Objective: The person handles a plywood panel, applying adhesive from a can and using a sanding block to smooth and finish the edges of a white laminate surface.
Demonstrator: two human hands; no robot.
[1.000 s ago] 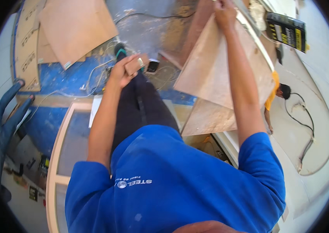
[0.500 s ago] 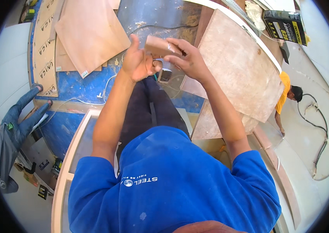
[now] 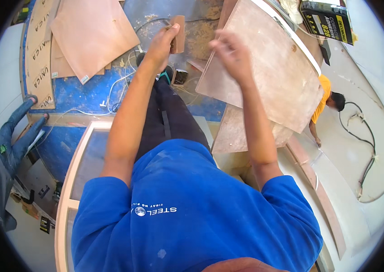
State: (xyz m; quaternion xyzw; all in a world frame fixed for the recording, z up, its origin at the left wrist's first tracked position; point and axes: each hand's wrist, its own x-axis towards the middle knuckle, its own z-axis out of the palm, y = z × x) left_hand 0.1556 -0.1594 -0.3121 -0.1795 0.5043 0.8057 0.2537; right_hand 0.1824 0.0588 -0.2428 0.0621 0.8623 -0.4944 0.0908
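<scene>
A small brown rectangular piece [image 3: 179, 35], thin and flat, stands on edge in my left hand [image 3: 164, 44]. The thumb of that hand lies along its top, while the other fingers are mostly hidden behind the hand. Whether the piece is wood or folded sheet I cannot tell. My right hand [image 3: 232, 54], blurred by motion, is raised to the right of the piece and apart from it. Its fingers are loosely bent and spread, with nothing visible in them. Below that hand lies a large pale brown plywood sheet [image 3: 269, 68].
Brown boards [image 3: 94, 36] lie at the far left on the blue floor [image 3: 87, 93], with white cable around them. A small dark open box [image 3: 180, 77] sits beyond my feet. A pale wooden frame [image 3: 72, 181] is at my left. Two other people, one in yellow [image 3: 324, 95], are nearby.
The brown piece has passed from between both hands into my left hand and now stands upright. My right hand has let go and moved away to the right.
</scene>
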